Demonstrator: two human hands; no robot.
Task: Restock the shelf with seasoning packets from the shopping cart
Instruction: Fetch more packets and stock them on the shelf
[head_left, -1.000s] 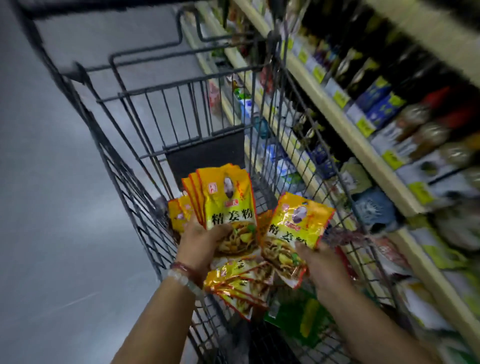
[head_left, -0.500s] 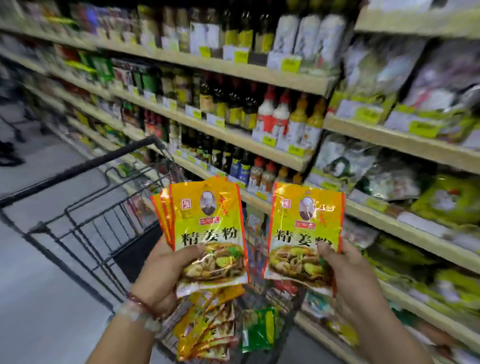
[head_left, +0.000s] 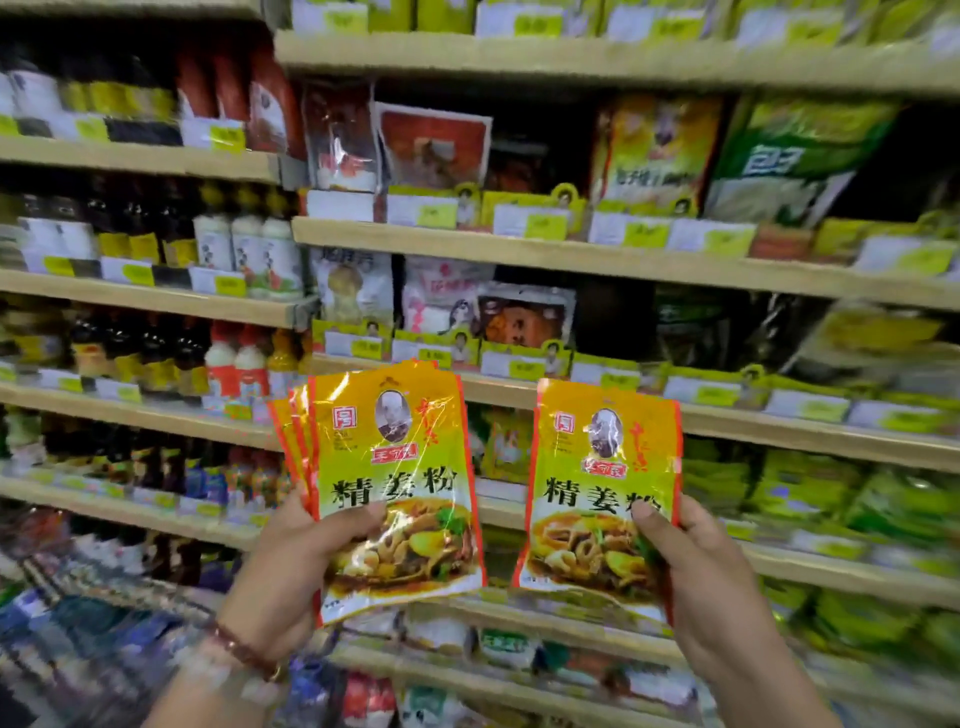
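The shelf unit fills my whole view, its pale wooden boards running one above another with yellow-green price tags clipped along their front edges. Left of the unit's upright divider stand rows of dark sauce bottles and some white bottles; right of it lie bagged goods, among them a large green bag on the upper board and red-and-white packets beside it. Much of this is blurred, so I cannot read the labels.

In front of the shelf unit I hold up a fanned stack of seasoning packets, yellow and orange with a printed dish at the bottom, several edges showing behind the front one on its left side. My left hand grips the stack at its lower left, thumb pressed across the front. Just right of the stack, apart from it, is a single seasoning packet of the same kind, upright. My right hand pinches it at its lower right edge, thumb on the front. A beaded bracelet sits on my left wrist.
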